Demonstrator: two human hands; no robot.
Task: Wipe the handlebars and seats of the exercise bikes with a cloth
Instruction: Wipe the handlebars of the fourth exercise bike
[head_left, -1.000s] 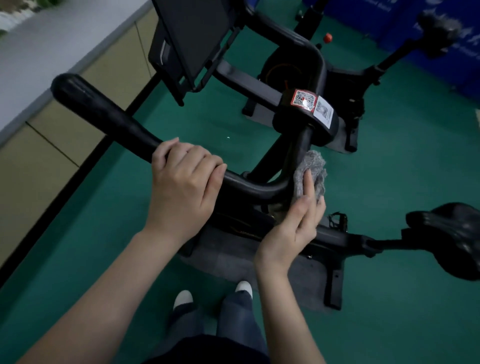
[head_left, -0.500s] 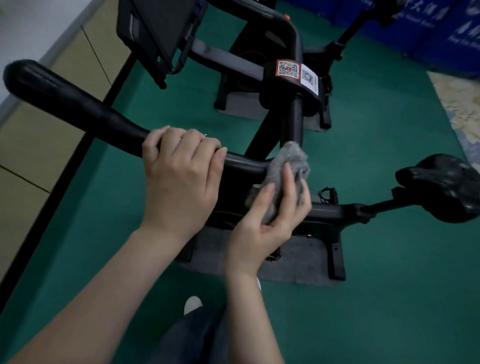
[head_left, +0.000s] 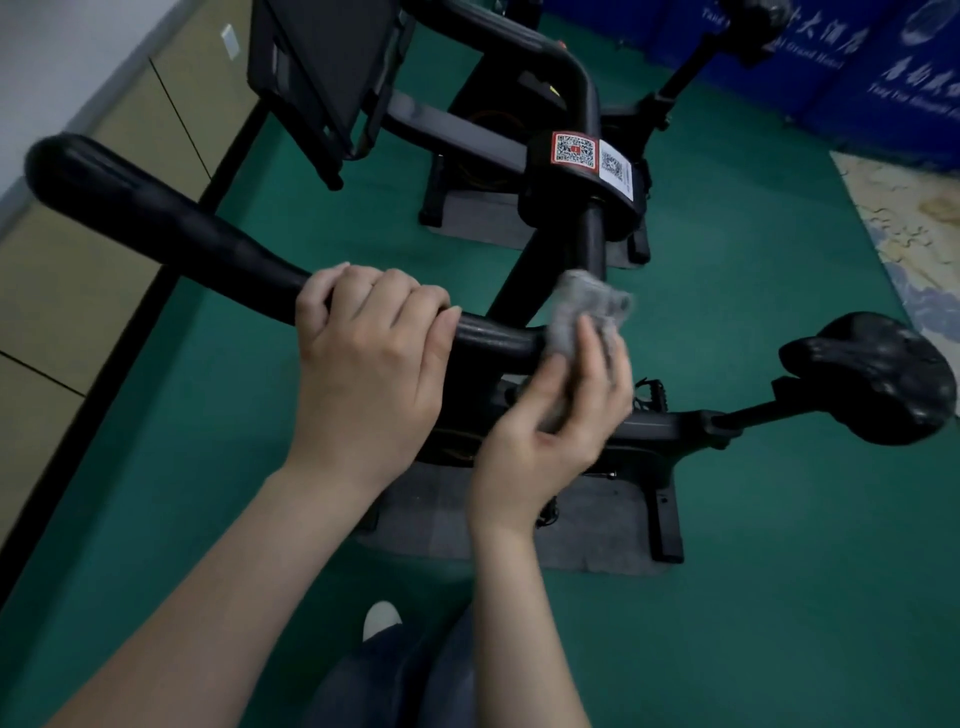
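A black handlebar (head_left: 156, 223) of the near exercise bike runs from upper left down to the centre. My left hand (head_left: 369, 358) is wrapped around it from above. Just to its right, my right hand (head_left: 561, 415) presses a grey cloth (head_left: 582, 312) against the bar's inner bend, near the stem. The hand and cloth are motion-blurred. The bike's black seat (head_left: 872, 374) sticks out at the right, apart from both hands. A clamp with QR stickers (head_left: 587, 156) sits above the cloth.
A black console screen (head_left: 322, 67) stands at the top. A second bike (head_left: 498, 104) is behind, its seat (head_left: 748, 21) at the top right. Green floor (head_left: 779, 571) all around, beige wall panels (head_left: 78, 291) left, blue banners (head_left: 857, 62) far right. My shoe (head_left: 382, 618) is below.
My right hand slid the cloth from the stem down and left onto the bar's bend, then slightly back right. My left hand kept its grip. The view shifted so the seat moved up.
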